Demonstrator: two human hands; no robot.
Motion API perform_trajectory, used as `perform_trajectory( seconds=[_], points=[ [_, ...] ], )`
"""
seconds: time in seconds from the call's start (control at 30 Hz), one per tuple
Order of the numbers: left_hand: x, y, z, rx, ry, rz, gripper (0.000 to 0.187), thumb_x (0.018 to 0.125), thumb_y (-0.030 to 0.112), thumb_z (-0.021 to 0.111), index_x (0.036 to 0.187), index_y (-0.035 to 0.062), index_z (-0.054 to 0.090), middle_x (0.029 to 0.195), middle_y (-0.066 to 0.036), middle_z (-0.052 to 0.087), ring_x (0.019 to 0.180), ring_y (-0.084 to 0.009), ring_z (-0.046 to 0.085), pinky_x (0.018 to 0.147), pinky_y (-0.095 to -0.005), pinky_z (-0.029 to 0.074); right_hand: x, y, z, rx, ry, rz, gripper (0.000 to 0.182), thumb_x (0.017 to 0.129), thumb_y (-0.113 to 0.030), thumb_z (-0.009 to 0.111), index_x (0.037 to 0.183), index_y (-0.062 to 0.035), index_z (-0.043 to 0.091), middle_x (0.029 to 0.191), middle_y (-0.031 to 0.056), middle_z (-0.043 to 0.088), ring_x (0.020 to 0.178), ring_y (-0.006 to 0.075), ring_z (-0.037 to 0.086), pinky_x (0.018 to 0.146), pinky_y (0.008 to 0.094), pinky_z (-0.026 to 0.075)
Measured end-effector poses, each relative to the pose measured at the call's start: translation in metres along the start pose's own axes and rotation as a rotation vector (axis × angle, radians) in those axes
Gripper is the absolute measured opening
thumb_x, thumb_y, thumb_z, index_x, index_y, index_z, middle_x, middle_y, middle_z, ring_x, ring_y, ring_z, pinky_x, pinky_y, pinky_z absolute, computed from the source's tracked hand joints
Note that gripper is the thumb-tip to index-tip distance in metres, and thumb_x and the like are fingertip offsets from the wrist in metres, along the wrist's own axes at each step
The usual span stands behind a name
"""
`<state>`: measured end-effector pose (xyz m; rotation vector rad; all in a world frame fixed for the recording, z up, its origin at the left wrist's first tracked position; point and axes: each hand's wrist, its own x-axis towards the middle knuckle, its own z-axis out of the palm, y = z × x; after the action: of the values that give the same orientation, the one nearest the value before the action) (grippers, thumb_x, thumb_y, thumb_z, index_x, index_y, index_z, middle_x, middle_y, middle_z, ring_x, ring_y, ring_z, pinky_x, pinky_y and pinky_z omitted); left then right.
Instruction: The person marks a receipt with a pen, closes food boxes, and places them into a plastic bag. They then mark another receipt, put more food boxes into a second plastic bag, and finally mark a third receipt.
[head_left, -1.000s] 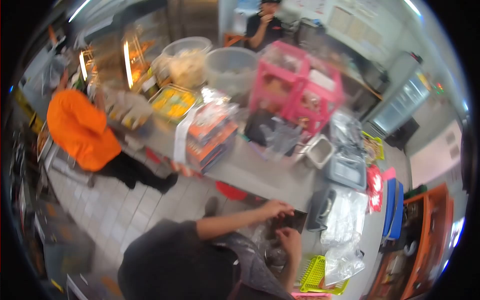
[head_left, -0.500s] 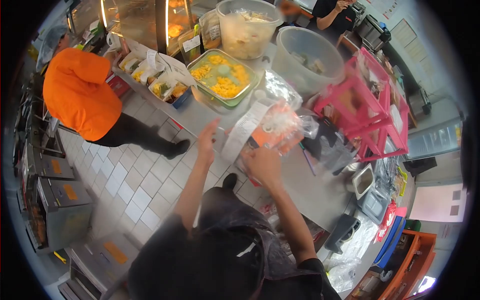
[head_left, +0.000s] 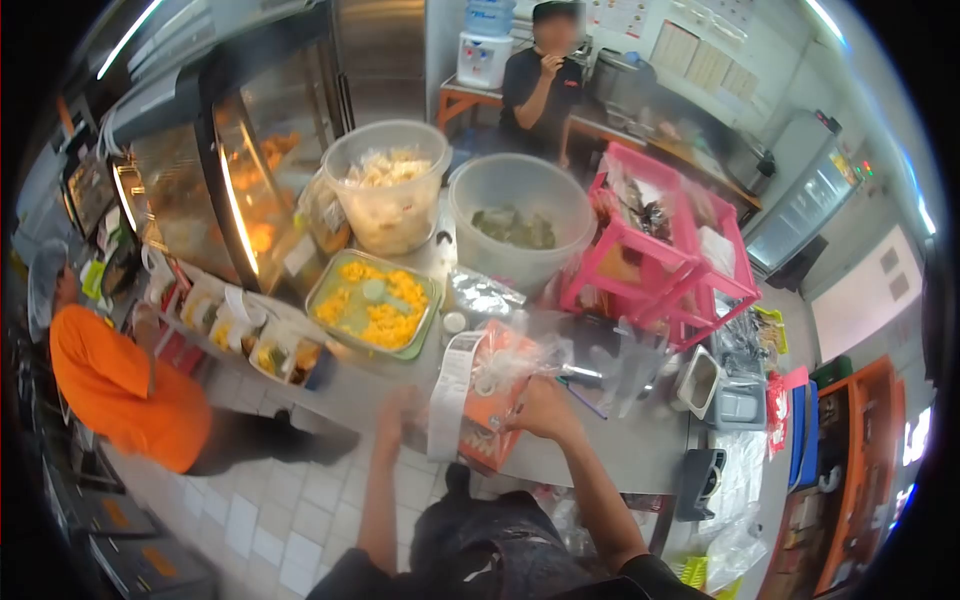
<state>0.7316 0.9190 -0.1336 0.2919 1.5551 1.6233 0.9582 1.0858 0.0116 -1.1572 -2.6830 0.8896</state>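
Note:
An orange printed box (head_left: 490,378) in a clear plastic bag (head_left: 530,352) stands at the front edge of the metal counter. A long white paper slip (head_left: 452,396) curves down its left side. My right hand (head_left: 543,408) is closed on the right side of the bagged box, its fingertips partly hidden. My left hand (head_left: 398,408) hovers left of the slip, apart from it and smeared by motion, so its fingers cannot be made out. Behind the box lie a foil sheet (head_left: 482,292) and a small white-topped container (head_left: 454,322).
A tray of yellow food (head_left: 350,312) sits beside two large plastic tubs (head_left: 385,215). Pink stacked baskets (head_left: 640,262) stand at the right, near a steel container (head_left: 697,382). A person in orange (head_left: 120,385) works at the left; another person (head_left: 545,100) stands behind the counter.
The view has tilted up, showing more of the room. The bagged box looks more upright, with my right hand still on it. My left hand remains off to its left.

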Motion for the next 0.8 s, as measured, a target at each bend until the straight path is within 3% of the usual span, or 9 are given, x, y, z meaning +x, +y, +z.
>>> perform_trajectory(
  seconds=[0.07, 0.23, 0.3, 0.4, 0.5, 0.53, 0.63, 0.7, 0.8],
  points=[
    [0.001, -0.012, -0.008, 0.105, -0.042, -0.002, 0.037, 0.098, 0.039, 0.053, 0.117, 0.0102, 0.065, 0.102, 0.003, 0.066, 0.080, -0.0092, 0.055, 0.071, -0.0257, 0.046, 0.009, -0.002, -0.003, 0.156, -0.148, 0.073, 0.054, 0.057, -0.037, 0.086, 0.090, -0.0010, 0.064, 0.108, 0.0253, 0.058, 0.107, 0.0395, 0.052, 0.096, 0.0444, 0.041],
    [0.000, 0.013, -0.003, 0.269, -0.098, -0.003, 0.039, 0.099, 0.042, 0.051, 0.115, 0.0105, 0.065, 0.100, 0.003, 0.066, 0.085, -0.0097, 0.057, 0.072, -0.0268, 0.046, 0.028, 0.005, 0.016, 0.409, 0.011, 0.146, 0.065, 0.056, -0.043, 0.086, 0.103, -0.0020, 0.066, 0.124, 0.0261, 0.050, 0.125, 0.0377, 0.038, 0.104, 0.0435, 0.034],
    [0.008, 0.017, -0.004, 0.304, -0.167, 0.009, 0.040, 0.100, 0.044, 0.049, 0.115, 0.0102, 0.065, 0.102, 0.001, 0.067, 0.090, -0.0117, 0.059, 0.073, -0.0278, 0.046, 0.039, 0.005, 0.051, -0.020, 0.592, 0.145, 0.058, 0.068, -0.044, 0.079, 0.101, 0.0020, 0.068, 0.105, 0.0192, 0.064, 0.106, 0.0296, 0.056, 0.099, 0.0422, 0.039],
    [-0.003, 0.047, 0.014, 0.340, -0.186, 0.091, 0.047, 0.100, 0.048, 0.044, 0.118, 0.0099, 0.064, 0.106, -0.001, 0.067, 0.091, -0.0134, 0.060, 0.074, -0.0300, 0.047, 0.077, 0.006, 0.061, 0.382, 0.420, -0.315, 0.050, 0.073, -0.038, 0.077, 0.101, 0.0034, 0.067, 0.105, 0.0202, 0.064, 0.105, 0.0307, 0.057, 0.101, 0.0432, 0.039],
    [-0.037, 0.084, 0.038, 0.409, -0.122, 0.141, 0.056, 0.100, 0.054, 0.039, 0.125, 0.0093, 0.061, 0.115, -0.004, 0.066, 0.094, -0.0168, 0.060, 0.076, -0.0315, 0.047, 0.036, -0.036, 0.015, 0.630, 0.442, -0.388, 0.038, 0.081, -0.027, 0.071, 0.103, 0.0029, 0.066, 0.108, 0.0207, 0.063, 0.107, 0.0318, 0.056, 0.100, 0.0442, 0.039],
    [-0.049, 0.092, 0.042, 0.437, -0.138, 0.155, 0.065, 0.098, 0.060, 0.035, 0.132, 0.0093, 0.057, 0.126, -0.007, 0.063, 0.102, -0.0200, 0.061, 0.079, -0.0335, 0.047, 0.040, -0.030, 0.040, 0.260, 0.904, -0.611, 0.030, 0.081, -0.014, 0.066, 0.106, 0.0017, 0.065, 0.108, 0.0195, 0.065, 0.103, 0.0334, 0.058, 0.095, 0.0452, 0.044],
    [-0.048, 0.063, 0.023, 0.399, 0.000, -0.057, 0.069, 0.097, 0.063, 0.037, 0.137, 0.0098, 0.054, 0.132, -0.008, 0.060, 0.111, -0.0221, 0.059, 0.084, -0.0357, 0.047, -0.024, -0.034, 0.005, 0.062, 0.779, -0.610, 0.032, 0.076, -0.007, 0.065, 0.107, 0.0004, 0.064, 0.106, 0.0189, 0.065, 0.095, 0.0368, 0.060, 0.086, 0.0479, 0.047],
    [-0.082, 0.064, 0.044, 0.466, 0.003, -0.102, 0.070, 0.095, 0.065, 0.037, 0.137, 0.0109, 0.053, 0.129, -0.006, 0.062, 0.113, -0.0206, 0.059, 0.085, -0.0356, 0.047, -0.069, -0.025, -0.001, 0.067, 1.011, -0.578, 0.029, 0.076, -0.008, 0.066, 0.104, -0.0006, 0.064, 0.098, 0.0177, 0.064, 0.087, 0.0396, 0.060, 0.079, 0.0485, 0.048],
    [-0.075, 0.038, 0.029, 0.553, -0.316, 0.124, 0.052, 0.097, 0.046, 0.052, 0.134, 0.0090, 0.053, 0.114, -0.008, 0.065, 0.097, -0.0156, 0.065, 0.076, -0.0308, 0.054, -0.129, -0.015, -0.052, 0.221, 0.985, -0.483, 0.020, 0.078, -0.011, 0.063, 0.096, -0.0040, 0.063, 0.087, 0.0168, 0.061, 0.086, 0.0397, 0.058, 0.072, 0.0497, 0.046]
  ],
)
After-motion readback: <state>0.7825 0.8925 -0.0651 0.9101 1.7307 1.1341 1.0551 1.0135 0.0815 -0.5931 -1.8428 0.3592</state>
